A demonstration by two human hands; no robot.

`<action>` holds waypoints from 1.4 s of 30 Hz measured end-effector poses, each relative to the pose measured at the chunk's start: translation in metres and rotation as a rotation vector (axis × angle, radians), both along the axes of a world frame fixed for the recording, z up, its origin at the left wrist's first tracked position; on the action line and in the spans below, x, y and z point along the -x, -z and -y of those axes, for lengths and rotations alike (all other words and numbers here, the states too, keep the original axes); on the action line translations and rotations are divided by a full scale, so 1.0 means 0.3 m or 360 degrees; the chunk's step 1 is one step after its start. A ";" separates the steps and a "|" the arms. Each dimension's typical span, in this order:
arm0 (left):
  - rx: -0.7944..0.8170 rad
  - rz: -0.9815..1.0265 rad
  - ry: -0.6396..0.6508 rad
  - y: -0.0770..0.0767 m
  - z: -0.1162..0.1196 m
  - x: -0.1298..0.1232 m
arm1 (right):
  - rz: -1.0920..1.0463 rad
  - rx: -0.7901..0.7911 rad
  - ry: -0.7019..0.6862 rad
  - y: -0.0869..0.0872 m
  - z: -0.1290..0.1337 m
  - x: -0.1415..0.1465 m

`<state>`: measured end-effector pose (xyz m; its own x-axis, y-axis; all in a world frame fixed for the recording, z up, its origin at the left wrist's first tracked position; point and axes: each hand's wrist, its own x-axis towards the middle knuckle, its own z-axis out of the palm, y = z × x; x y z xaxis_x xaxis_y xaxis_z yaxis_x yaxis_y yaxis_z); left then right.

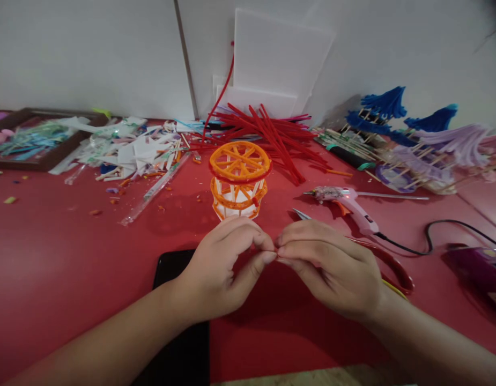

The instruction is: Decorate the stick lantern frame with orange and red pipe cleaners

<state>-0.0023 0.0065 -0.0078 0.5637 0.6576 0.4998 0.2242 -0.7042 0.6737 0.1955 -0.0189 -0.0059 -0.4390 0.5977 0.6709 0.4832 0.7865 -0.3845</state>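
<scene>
My left hand (pixel 227 268) and my right hand (pixel 332 265) meet fingertip to fingertip above the red table. Both are pinched closed; what sits between the fingertips is too small to make out. Just beyond my left hand stands a small round frame (pixel 240 162) of orange pipe cleaner and white sticks, with a spoked orange top. Scissors (pixel 392 265) with red handles lie partly under my right hand, their blade tip showing past my fingers. A pink glue gun (pixel 348 202) rests behind my right hand.
Behind lie red pipe cleaners (pixel 272 134), a heap of white scraps (pixel 143 153) and a brown tray (pixel 42 161). Blue and lilac stick models (pixel 428 155) stand at the back right. A black flat object (pixel 183 343) lies under my left forearm. A black cord (pixel 428 236) runs right.
</scene>
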 end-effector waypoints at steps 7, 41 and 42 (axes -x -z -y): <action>-0.0026 -0.0004 0.0036 0.006 -0.002 -0.004 | 0.0072 -0.0112 -0.0029 0.009 -0.003 -0.002; 0.0008 0.0103 -0.1158 0.072 -0.095 0.017 | -0.0344 0.0588 0.0489 -0.004 -0.010 0.011; 0.0131 0.0103 -0.1096 0.076 -0.105 0.016 | -0.0434 0.0699 0.0502 -0.002 -0.013 0.012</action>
